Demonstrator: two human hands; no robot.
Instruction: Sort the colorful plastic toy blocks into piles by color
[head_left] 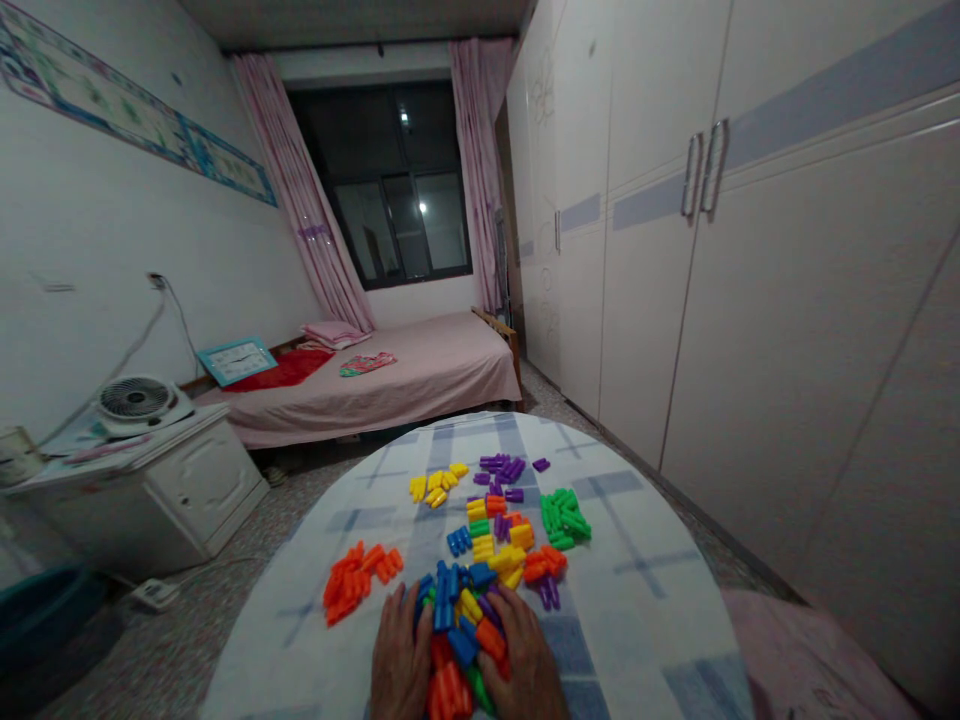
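My left hand (401, 655) and my right hand (526, 655) lie palm down at the near edge of a round table covered with a white and blue plaid cloth (622, 570). Both rest on a mixed pile of colourful plastic interlocking blocks (457, 625), and neither visibly grips one. Farther out, the blocks form loose groups: orange blocks (356, 582) at the left, yellow blocks (433, 485) and purple blocks (499, 468) at the back, and green blocks (564, 518) at the right. A mixed strip of blocks (495, 540) runs through the middle.
A white wardrobe (780, 300) fills the right side. A white cabinet (172, 490) bearing a small fan (137, 400) stands to the left. A pink-covered bed (375, 385) lies ahead below a window (382, 180). A power strip (156, 595) and a blue basin (45, 610) sit on the floor.
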